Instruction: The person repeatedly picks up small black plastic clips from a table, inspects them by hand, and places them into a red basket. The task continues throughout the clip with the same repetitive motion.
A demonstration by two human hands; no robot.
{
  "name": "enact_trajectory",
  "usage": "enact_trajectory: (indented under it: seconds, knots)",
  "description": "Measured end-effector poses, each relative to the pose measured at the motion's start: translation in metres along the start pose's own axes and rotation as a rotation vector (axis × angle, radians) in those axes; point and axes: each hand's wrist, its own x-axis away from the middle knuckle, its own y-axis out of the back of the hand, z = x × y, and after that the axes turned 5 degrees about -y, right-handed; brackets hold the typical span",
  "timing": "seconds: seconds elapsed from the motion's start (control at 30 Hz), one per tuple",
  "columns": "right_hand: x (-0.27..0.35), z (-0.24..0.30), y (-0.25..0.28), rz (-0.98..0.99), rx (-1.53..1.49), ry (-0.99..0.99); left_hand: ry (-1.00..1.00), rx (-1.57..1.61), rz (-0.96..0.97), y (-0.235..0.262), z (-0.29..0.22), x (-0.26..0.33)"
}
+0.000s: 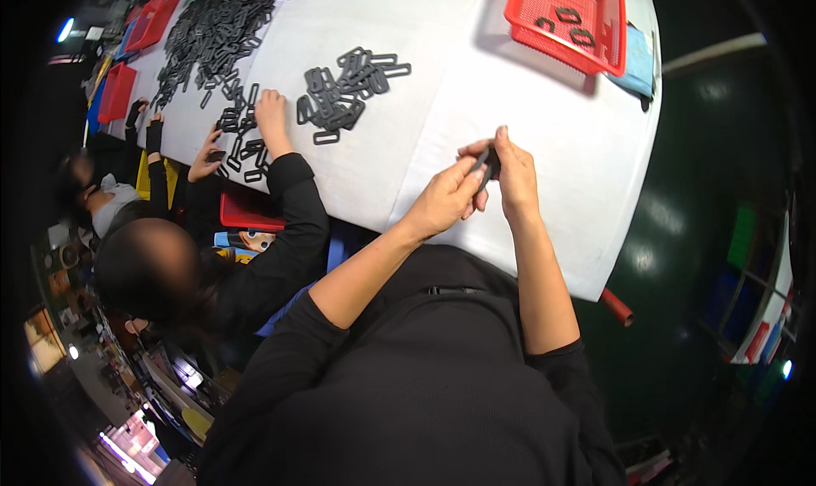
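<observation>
Over the white table (497, 91), my left hand (444, 199) and my right hand (518, 180) meet in front of my body. Between their fingers is a small black loop (488, 162), partly hidden by both hands. The left fingers grip its lower left side; the right thumb points up while the other fingers close round it. Beyond my left hand lies a loose heap of black oblong strap loops (348, 87). A red mesh basket (557, 54) stands at the far right with a few black loops (581, 36) inside.
On my left, a co-worker's hands (274, 116) handle scattered black loops (246, 150) by the table edge. Behind them rises a larger pile (212, 40). Several red bins (117, 93) line the far left. A blue packet (639, 70) lies beside the mesh basket.
</observation>
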Motion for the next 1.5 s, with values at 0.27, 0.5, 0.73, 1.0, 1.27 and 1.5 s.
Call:
enact_trajectory:
  seconds: [0.27, 0.5, 0.73, 1.0, 1.27, 1.5]
  knots:
    - [-0.029, -0.049, 0.02, -0.059, 0.106, -0.186, 0.218, -0.095, -0.196, 0.083, 0.013, -0.035]
    - [-0.031, 0.002, -0.002, -0.099, 0.092, 0.082, 0.107, -0.156, -0.078, 0.075, -0.04, -0.047]
    - [-0.022, 0.021, -0.007, -0.026, -0.286, -0.132, 0.006, 0.037, -0.117, 0.066, -0.055, -0.04]
    - [-0.007, 0.028, -0.014, 0.171, 0.034, -0.088, -0.157, -0.307, -0.173, 0.065, -0.042, -0.029]
    - [0.015, 0.009, -0.086, -0.003, 1.12, 0.578, -0.403, 0.192, -0.712, 0.06, -0.032, -0.049]
    - [0.024, 0.021, -0.088, 0.07, 1.234, 0.719, -0.417, 0.659, -0.734, 0.068, -0.043, -0.036]
